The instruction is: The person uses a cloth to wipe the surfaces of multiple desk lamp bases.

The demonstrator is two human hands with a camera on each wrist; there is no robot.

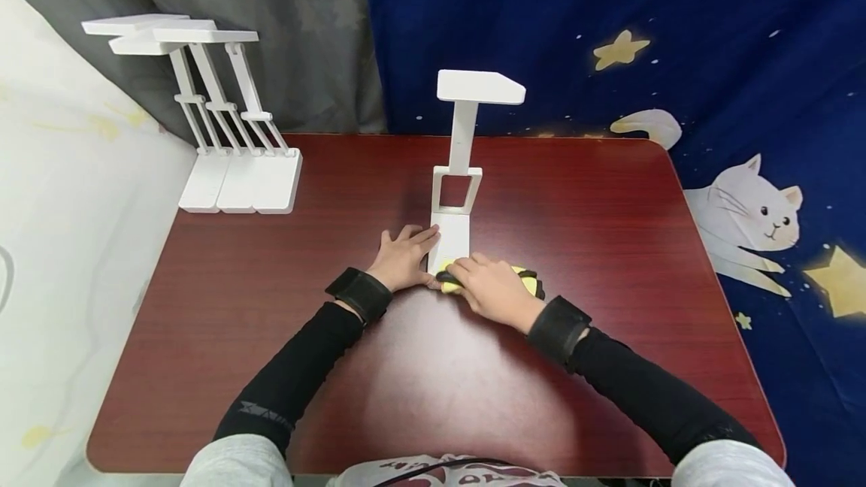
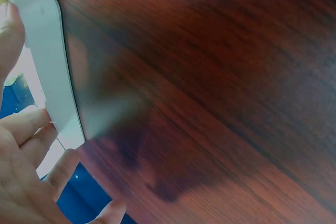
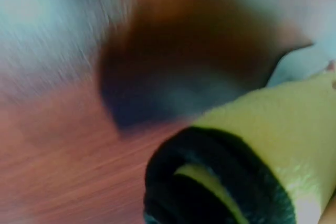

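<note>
A white folding desk lamp (image 1: 462, 137) stands upright at the middle of the table, its flat base toward me. My left hand (image 1: 401, 258) rests at the base's left edge, fingers spread, with the thumb near the front corner. In the left wrist view, the fingertips (image 2: 39, 116) touch the side of the lamp base (image 2: 50, 51). My right hand (image 1: 497, 290) grips a folded yellow cloth (image 1: 529, 282) with black trim over the front end of the base. The same cloth (image 3: 273, 124) fills the lower right of the right wrist view.
Three similar white lamps (image 1: 240, 179) stand side by side at the table's back left corner. Behind the reddish wooden table (image 1: 575, 209) hang a grey curtain (image 1: 304, 36) and a blue curtain (image 1: 541, 13) with stars and a cat. A white wall (image 1: 74, 171) borders the left side.
</note>
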